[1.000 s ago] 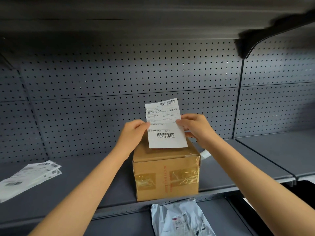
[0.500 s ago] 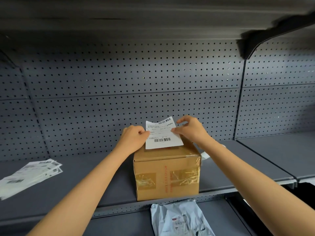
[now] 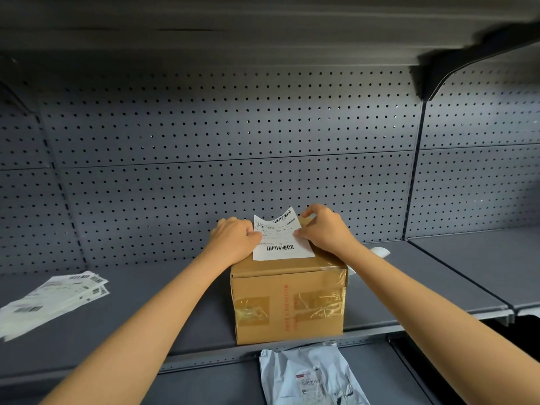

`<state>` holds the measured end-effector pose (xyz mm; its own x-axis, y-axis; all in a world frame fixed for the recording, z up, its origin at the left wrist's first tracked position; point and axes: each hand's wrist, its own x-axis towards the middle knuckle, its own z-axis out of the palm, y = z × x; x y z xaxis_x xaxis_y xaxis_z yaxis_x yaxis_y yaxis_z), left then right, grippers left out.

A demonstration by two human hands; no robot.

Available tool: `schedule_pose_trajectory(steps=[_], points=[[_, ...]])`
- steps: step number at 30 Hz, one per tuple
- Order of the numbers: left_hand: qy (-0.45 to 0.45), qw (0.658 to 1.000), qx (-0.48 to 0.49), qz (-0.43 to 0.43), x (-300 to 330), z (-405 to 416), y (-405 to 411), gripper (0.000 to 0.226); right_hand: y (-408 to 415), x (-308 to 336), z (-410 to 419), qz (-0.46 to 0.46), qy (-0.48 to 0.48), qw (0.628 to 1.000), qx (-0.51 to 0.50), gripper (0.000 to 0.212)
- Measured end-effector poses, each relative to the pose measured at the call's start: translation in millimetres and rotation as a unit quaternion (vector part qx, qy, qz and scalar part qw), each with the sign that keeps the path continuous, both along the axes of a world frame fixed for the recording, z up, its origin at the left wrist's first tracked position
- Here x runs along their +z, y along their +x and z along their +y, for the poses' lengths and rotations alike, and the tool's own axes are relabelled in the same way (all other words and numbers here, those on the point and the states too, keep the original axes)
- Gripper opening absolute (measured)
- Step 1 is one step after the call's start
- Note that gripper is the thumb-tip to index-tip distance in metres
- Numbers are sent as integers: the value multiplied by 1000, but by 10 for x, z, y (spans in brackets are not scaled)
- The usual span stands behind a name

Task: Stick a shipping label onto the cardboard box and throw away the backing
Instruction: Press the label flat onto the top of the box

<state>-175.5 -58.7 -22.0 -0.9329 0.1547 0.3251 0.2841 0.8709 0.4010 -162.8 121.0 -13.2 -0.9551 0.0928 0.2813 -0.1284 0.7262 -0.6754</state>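
— Where's the label [image 3: 280, 239] now?

— On top of the box [image 3: 287, 299], the near end lying flat by the front edge. Its long axis runs near to far, and the far end, the one with the smaller barcode, curls up off the cardboard toward the pegboard [image 3: 233, 135].

— And the hands?

— The left hand [image 3: 235, 241] is knuckles-up at the label's left edge, fingers curled, thumb tip pressing the paper. The right hand [image 3: 327, 233] is at the right edge: thumb on the paper, fingers bent over the far right corner of the box. Whether those fingers pinch the label or only rest there, I can't tell.

— Which way does the print face?

— Up, with the big barcode nearest us.

— The box itself?

— Upright on the shelf [image 3: 146, 325], shut, brown tape patches on its near face, red printing running down the middle. What's inside I can't see.

— Anything else around?

— A loose stack of labels [image 3: 55, 299] on the shelf, well off to the left. A white scrap [image 3: 380, 252] shows just behind the right forearm. On the lower shelf, below the box, a grey mailer bag [image 3: 309, 375] with its own small label.
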Motion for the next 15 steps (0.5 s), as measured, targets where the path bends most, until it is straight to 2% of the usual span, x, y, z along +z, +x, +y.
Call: schedule_pose_trajectory(steps=[7, 15], points=[[-35, 999, 5, -30, 26, 5, 0, 30, 5, -10, -6, 4, 34, 999, 8, 38], [-37, 999, 23, -28, 35, -23, 29, 33, 24, -6, 9, 15, 51, 998, 18, 25]])
